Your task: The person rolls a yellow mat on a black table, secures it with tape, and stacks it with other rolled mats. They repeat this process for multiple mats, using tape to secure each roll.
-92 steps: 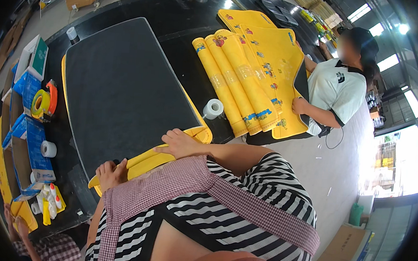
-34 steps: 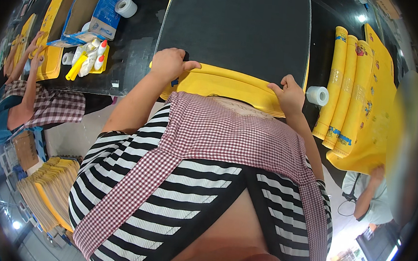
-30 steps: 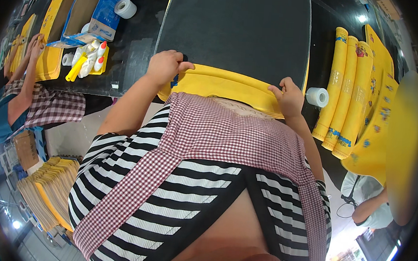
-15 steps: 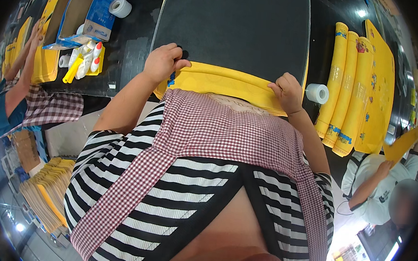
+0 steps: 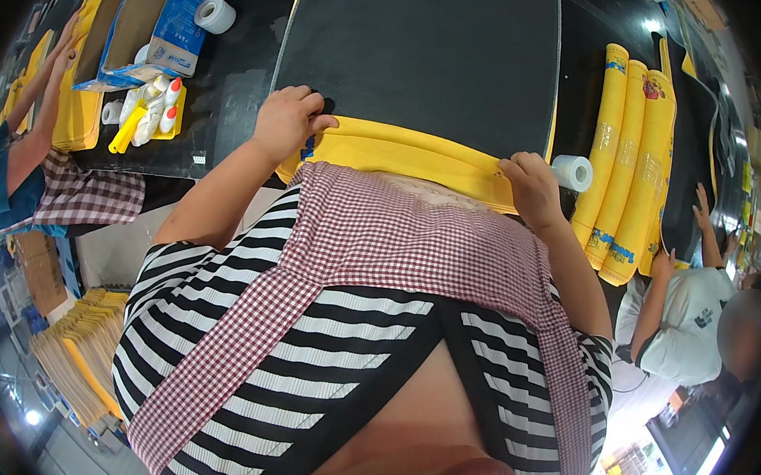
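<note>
In front of me a mat [image 5: 420, 55] lies black side up, its near end turned over into a yellow roll [image 5: 408, 154] against my checked apron. My left hand [image 5: 287, 123] is closed on the left end of this roll, thumb along its top. At the right end my right hand [image 5: 534, 188] grips the roll with curled fingers, thumb toward the middle. Part of the roll's near side is hidden by the apron. Just beyond my right hand sits a roll of clear tape [image 5: 572, 172].
Several rolled yellow mats [image 5: 612, 148] lie to the right, beside a person [image 5: 683, 320] with hands on another mat. At the left are a blue cardboard box [image 5: 170, 24], another tape roll [image 5: 215, 15] and a yellow tray with white bottles [image 5: 153, 111]. Another person [image 5: 14, 177] works at far left.
My hands keep their hold on the rolled end, with only a slight shift. The person at right has lowered the raised yellow mat; a black-side-up mat now lies there under their hands.
</note>
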The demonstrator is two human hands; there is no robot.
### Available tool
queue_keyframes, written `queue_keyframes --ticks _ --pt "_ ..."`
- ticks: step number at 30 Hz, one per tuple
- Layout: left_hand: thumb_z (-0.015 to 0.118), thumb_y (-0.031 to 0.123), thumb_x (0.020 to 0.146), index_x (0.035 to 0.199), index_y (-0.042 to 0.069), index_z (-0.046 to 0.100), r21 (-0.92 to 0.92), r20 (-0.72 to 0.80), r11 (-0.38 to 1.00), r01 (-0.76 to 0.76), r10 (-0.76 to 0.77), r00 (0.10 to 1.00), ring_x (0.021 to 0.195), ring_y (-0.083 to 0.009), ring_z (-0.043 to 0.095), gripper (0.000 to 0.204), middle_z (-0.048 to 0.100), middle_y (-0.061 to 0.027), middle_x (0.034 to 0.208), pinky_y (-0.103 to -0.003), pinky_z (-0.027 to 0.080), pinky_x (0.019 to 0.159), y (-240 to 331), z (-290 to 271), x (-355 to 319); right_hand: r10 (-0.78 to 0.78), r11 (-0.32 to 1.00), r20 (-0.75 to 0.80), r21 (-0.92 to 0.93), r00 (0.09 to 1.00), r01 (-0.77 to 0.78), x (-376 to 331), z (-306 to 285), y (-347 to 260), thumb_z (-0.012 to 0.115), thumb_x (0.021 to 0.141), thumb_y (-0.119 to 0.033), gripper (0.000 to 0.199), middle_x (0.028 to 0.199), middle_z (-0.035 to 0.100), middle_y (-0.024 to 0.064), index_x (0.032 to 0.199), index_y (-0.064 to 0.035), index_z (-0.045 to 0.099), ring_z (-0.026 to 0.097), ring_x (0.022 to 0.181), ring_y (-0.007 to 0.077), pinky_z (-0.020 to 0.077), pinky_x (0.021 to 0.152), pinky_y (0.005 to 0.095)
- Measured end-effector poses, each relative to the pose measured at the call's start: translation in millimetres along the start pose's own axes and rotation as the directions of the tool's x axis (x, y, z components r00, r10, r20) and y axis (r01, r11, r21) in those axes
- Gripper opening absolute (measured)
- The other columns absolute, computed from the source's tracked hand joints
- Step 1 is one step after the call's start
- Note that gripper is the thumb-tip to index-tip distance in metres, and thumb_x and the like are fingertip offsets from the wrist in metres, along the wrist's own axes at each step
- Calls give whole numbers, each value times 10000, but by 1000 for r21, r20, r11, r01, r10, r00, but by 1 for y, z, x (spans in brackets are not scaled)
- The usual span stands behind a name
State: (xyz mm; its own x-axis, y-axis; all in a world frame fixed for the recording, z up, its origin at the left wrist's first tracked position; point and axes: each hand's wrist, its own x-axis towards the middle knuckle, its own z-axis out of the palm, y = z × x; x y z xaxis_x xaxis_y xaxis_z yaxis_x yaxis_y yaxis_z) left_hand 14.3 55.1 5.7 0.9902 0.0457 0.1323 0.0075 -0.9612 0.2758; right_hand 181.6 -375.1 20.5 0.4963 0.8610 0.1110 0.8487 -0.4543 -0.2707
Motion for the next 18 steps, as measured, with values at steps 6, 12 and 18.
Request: queue_keyframes --ticks 6,12,18 --pt "763 574 829 837 50 679 60 367 902 427 -418 831 776 -275 686 530 707 -106 851 -399 529 682 18 -26 22 235 925 92 283 968 -252 -7 2 7 661 932 20 164 896 605 78 1042 -52 760 593 829 270 498 726 361" --pt "766 578 824 853 69 679 -98 327 901 422 -371 869 746 -283 684 517 693 -98 789 -406 529 675 -2 -17 12 359 858 74 365 931 -360 7 5 13 746 863 9 57 910 611 127 885 -42 729 628 867 323 524 754 380" --pt "822 426 811 875 83 669 -190 89 966 173 -159 983 723 -291 642 381 638 -82 779 -398 519 658 -13 -10 7 418 903 66 83 906 -422 15 -8 12 796 788 -11 144 902 597 123 827 -43 661 624 874 330 531 757 414"
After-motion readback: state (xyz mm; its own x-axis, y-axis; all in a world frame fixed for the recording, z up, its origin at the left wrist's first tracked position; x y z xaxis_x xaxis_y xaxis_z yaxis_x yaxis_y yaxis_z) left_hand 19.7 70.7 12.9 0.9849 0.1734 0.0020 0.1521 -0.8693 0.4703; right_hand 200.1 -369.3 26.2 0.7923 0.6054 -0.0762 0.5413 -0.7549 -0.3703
